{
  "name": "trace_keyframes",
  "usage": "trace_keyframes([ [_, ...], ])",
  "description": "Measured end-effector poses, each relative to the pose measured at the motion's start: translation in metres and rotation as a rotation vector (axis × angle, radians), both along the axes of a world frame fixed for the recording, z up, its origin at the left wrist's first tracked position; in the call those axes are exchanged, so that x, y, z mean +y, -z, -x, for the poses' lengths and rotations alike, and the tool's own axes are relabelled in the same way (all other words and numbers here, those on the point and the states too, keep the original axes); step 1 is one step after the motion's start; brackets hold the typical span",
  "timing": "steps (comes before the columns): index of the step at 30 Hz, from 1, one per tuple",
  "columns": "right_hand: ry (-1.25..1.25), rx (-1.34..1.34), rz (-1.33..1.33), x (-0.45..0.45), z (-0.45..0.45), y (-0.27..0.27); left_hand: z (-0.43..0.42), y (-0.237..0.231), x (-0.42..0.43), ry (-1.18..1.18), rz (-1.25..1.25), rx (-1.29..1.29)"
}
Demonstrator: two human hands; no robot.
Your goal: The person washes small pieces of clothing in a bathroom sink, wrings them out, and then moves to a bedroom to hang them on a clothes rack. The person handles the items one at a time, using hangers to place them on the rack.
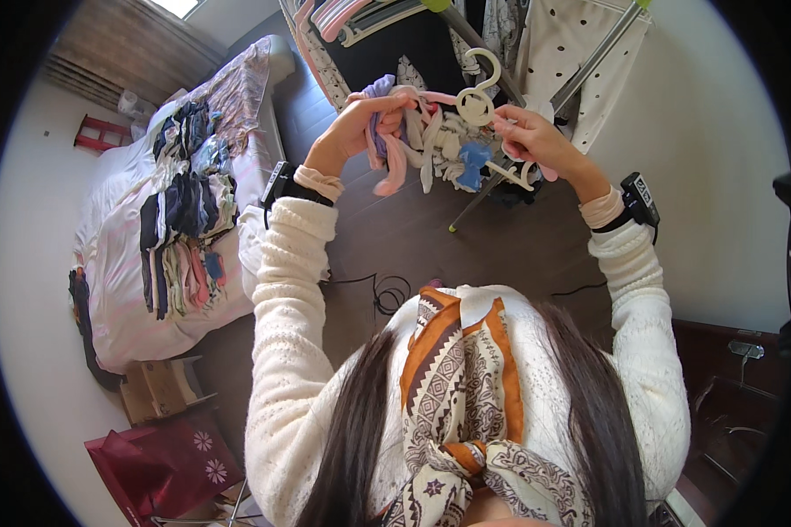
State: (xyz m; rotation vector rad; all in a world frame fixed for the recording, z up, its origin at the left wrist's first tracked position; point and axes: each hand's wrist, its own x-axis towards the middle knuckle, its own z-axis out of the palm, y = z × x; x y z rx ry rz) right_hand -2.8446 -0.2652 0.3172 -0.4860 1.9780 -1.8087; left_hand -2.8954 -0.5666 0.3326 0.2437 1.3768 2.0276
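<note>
My left hand [372, 125] is closed around a bunch of small knotted fabric pieces [395, 148], lilac and pink, which drape below the fingers. More pieces in white, cream and pink hang beside them towards the middle. A pale plastic hanger [476, 105] with a round centre and a hook stands up among them, and my right hand [527, 138] is at its right side, fingers bent; whether they grip it is hard to tell. A blue piece [474, 165] and a white hooked plastic part [517, 174] hang lower, between the hands.
Beyond my hands stands a metal drying rack [596, 56] with hangers [362, 20] and dotted cloth. At left, folded clothes [188, 204] lie in rows on a bed [125, 290]. A coiled black cable [392, 294] lies on the floor; a cardboard box [155, 392] and red bag [165, 461] are lower left.
</note>
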Motion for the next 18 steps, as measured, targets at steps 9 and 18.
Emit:
trace_keyframes([
  [9, 0.005, -0.037, 0.037, 0.011, 0.003, 0.002, -0.007, -0.007, -0.025, 0.025, -0.519, 0.093],
  [18, -0.188, 0.070, -0.265, 0.026, 0.016, -0.047, -0.017, -0.038, -0.048, -0.364, 0.071, 0.516],
])
